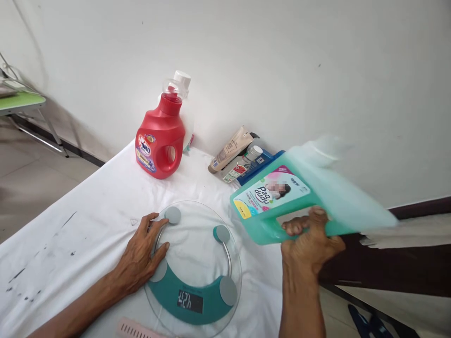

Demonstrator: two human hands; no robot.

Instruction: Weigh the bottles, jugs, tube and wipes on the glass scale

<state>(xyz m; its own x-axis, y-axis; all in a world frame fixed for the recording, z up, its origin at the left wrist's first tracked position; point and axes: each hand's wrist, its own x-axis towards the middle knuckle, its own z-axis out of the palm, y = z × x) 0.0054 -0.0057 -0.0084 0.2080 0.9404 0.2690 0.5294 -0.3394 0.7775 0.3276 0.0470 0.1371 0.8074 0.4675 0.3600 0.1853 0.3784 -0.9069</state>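
My right hand (310,234) is wrapped around the handle of a large jug of green liquid (257,230), probably laundry detergent, which is tilted and raised off the table's right side. Its label reads "Pao dudu", and its upper end is smeared by motion. Over the left edge of a round glass bathroom scale (197,253) lies my left hand (143,249), thumb and fingers spread apart on the glass. The scale has a teal band, grey round pads and a lit display (190,301) whose digits appear upside down to me.
Near the wall stands a red OMO detergent bottle (162,131), with a white-capped bottle (182,80) behind it. A beige tube (230,149), a small clear bottle (243,164) and a blue item (259,166) lie beyond the scale. A pink slotted object (137,329) sits at the near edge.
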